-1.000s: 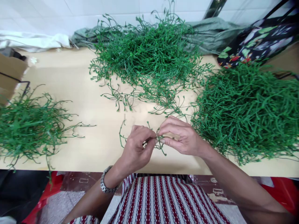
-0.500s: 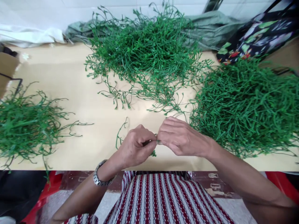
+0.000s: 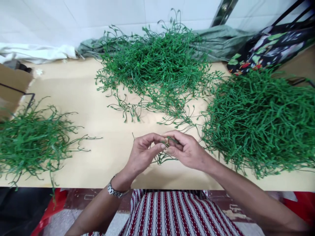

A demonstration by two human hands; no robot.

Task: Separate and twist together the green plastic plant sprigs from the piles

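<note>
Thin green plastic-looking stems [image 3: 163, 158] are pinched between my hands, low over the front of the table. My left hand [image 3: 145, 152] is closed on them with thumb and forefinger, and a metal watch sits on that wrist. Fingertip to fingertip with it, my right hand [image 3: 185, 149] also pinches the stems. Part of the piece is hidden behind the fingers. Beyond my hands lies a loose pile of thin green stems with small forked tips [image 3: 157, 62]. A denser green pile [image 3: 263, 121] spreads to the right of my right hand.
Another heap of green stems [image 3: 29, 141] lies at the left, some hanging over the table's front edge. A cardboard box [image 3: 12, 85] stands behind it. Along the wall are white cloth [image 3: 49, 52], grey-green sheeting [image 3: 221, 42] and a floral bag [image 3: 263, 49]. The pale tabletop [image 3: 73, 88] runs across.
My hands were pressed tightly together half a second ago; now the fingers are more arched around the stems. The stem sticking out at the left is now mostly behind my left hand.
</note>
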